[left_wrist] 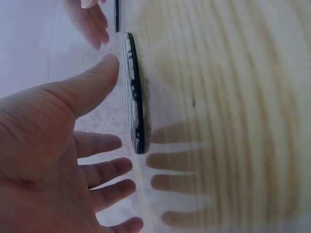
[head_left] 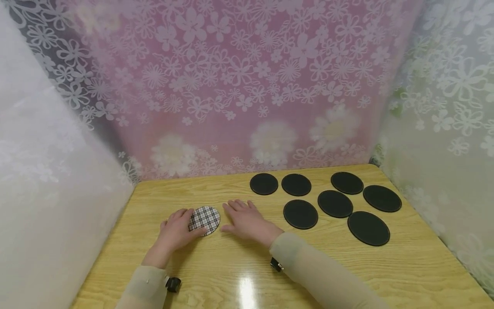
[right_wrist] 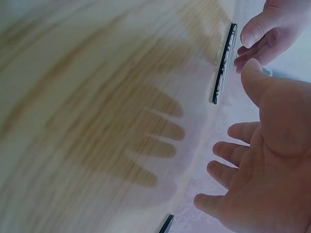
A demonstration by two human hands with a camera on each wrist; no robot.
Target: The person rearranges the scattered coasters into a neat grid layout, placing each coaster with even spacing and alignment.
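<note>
A round coaster (head_left: 207,219) with a black-and-white plaid face up lies on the left part of the table. My left hand (head_left: 175,229) is at its left side, thumb and fingers spread and overlapping its edge in the head view. From the left wrist, the coaster (left_wrist: 130,92) shows a dark underside rim, and the thumb and fingers are straight beside it, not curled round it. To the right of the coaster, my right hand (head_left: 247,221) hovers palm down with relaxed fingers. Nothing is in that hand (right_wrist: 272,150) in the right wrist view.
Several black round coasters (head_left: 300,214) lie spread over the right half of the wooden table (head_left: 231,274), one (head_left: 382,198) near its right edge. Flowered curtains hang behind the table (head_left: 239,107) and along both sides.
</note>
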